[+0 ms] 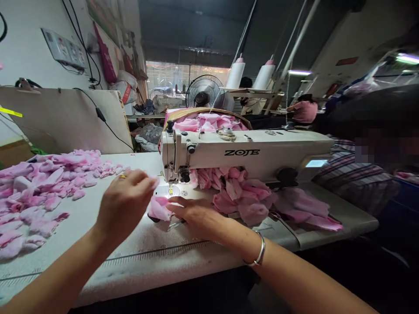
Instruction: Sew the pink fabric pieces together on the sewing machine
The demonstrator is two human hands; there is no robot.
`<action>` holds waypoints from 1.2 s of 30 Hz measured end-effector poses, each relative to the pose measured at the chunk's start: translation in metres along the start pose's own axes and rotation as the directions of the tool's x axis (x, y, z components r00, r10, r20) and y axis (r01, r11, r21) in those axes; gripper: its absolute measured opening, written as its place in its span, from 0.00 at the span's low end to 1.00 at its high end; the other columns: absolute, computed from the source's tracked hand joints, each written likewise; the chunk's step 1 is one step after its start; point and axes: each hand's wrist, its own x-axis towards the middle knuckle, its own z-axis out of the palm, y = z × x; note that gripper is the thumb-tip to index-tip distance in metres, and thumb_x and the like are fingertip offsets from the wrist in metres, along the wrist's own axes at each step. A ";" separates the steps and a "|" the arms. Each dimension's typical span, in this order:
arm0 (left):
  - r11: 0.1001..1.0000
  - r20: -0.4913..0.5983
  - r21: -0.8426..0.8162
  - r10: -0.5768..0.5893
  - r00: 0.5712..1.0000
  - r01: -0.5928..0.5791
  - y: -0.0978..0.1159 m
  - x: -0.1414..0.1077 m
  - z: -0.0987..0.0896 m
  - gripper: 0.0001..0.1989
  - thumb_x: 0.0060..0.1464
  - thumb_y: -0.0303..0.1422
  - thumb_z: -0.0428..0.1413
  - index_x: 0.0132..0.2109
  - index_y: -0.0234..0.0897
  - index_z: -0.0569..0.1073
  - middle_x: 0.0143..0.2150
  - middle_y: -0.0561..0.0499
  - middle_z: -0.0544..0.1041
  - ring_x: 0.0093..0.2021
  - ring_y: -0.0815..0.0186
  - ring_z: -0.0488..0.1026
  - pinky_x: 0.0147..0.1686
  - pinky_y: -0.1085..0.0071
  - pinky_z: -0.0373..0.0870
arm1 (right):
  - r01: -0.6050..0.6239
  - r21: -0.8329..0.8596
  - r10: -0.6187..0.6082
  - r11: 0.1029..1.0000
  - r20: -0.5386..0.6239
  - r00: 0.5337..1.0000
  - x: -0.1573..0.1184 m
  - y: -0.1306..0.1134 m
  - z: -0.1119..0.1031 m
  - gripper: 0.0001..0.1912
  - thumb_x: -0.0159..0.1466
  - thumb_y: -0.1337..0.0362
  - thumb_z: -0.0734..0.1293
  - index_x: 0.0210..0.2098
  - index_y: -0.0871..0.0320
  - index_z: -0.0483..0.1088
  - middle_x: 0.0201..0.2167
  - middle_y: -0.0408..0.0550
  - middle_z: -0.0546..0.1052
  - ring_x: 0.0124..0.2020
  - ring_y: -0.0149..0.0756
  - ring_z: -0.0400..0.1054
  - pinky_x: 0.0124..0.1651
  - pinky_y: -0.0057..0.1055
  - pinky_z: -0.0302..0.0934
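A white sewing machine [242, 150] marked ZOJE stands on the table, its lamp lighting the needle area. Just in front of the needle plate [170, 191] lies a small pink fabric piece [159, 208]. My right hand [196, 214], with a silver bangle on the wrist, pinches the right edge of that piece. Left of the needle, my left hand [126, 198] is raised above the table. Its fingers are bent together, and motion blur hides whatever is between their tips. More pink fabric pieces [238, 192] are bunched under the machine arm.
Many loose pink pieces [49, 179] cover the table's left side. Behind the machine stand a filled container [209, 122], a fan [204, 91] and two white thread cones [235, 74]. A printed ruler [140, 253] runs along the front edge. A person in pink [304, 109] sits far back.
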 end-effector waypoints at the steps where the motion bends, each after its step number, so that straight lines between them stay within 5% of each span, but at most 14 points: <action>1: 0.984 0.032 0.109 0.137 0.990 -0.140 0.004 0.001 0.011 0.10 0.60 0.28 0.49 0.42 0.34 0.75 0.39 0.46 0.74 0.40 0.58 0.69 0.43 0.61 0.65 | 0.026 -0.018 -0.026 1.000 0.022 0.999 0.004 0.001 0.002 0.25 0.61 0.74 0.59 0.56 0.52 0.61 0.56 0.47 0.68 0.36 0.34 0.70 0.28 0.29 0.58; 4: 0.914 0.208 0.134 0.351 0.913 -0.382 0.010 -0.006 0.044 0.08 0.58 0.24 0.50 0.39 0.32 0.74 0.36 0.45 0.73 0.39 0.58 0.69 0.43 0.59 0.67 | 0.047 -0.020 -0.045 0.999 0.084 0.995 0.011 0.001 0.009 0.16 0.62 0.72 0.60 0.48 0.53 0.67 0.50 0.47 0.72 0.33 0.35 0.71 0.28 0.30 0.59; 8: 0.938 0.309 0.019 0.323 0.895 -0.345 -0.003 -0.022 0.068 0.04 0.56 0.25 0.53 0.36 0.34 0.73 0.34 0.47 0.71 0.36 0.60 0.68 0.39 0.63 0.68 | 0.004 0.075 -0.010 0.997 0.078 0.997 0.008 0.003 0.012 0.15 0.65 0.71 0.57 0.48 0.52 0.66 0.50 0.47 0.72 0.33 0.36 0.71 0.28 0.31 0.60; 13: 0.970 0.359 -0.118 0.240 0.902 -0.211 -0.015 -0.028 0.072 0.06 0.58 0.25 0.52 0.40 0.37 0.73 0.37 0.48 0.71 0.37 0.61 0.66 0.37 0.63 0.67 | -0.045 0.163 0.036 0.986 0.061 0.998 0.003 0.004 0.018 0.19 0.61 0.73 0.59 0.50 0.52 0.64 0.51 0.49 0.70 0.40 0.38 0.70 0.32 0.32 0.62; 29: 0.972 0.336 -0.088 0.237 0.912 -0.220 -0.005 -0.023 0.078 0.07 0.56 0.28 0.54 0.42 0.38 0.74 0.37 0.49 0.70 0.39 0.60 0.67 0.46 0.56 0.66 | -0.146 0.167 0.121 0.975 0.151 0.981 0.009 0.001 0.024 0.21 0.53 0.78 0.64 0.45 0.55 0.67 0.48 0.49 0.69 0.35 0.37 0.67 0.27 0.30 0.59; 33: 0.976 0.353 -0.036 0.213 0.911 -0.214 0.000 -0.025 0.077 0.06 0.56 0.28 0.55 0.41 0.38 0.73 0.35 0.51 0.70 0.39 0.61 0.67 0.53 0.54 0.62 | -0.160 0.227 0.127 0.961 0.154 0.980 0.007 0.010 0.019 0.17 0.59 0.73 0.63 0.46 0.54 0.66 0.45 0.47 0.70 0.32 0.33 0.67 0.27 0.30 0.58; 36: 0.974 0.372 -0.003 0.209 0.904 -0.224 0.002 -0.026 0.076 0.08 0.56 0.27 0.55 0.43 0.37 0.72 0.37 0.51 0.71 0.40 0.61 0.68 0.57 0.54 0.58 | -0.201 0.243 0.183 0.949 0.094 0.979 0.005 0.021 0.017 0.14 0.65 0.60 0.61 0.50 0.53 0.65 0.44 0.47 0.70 0.34 0.35 0.68 0.31 0.33 0.59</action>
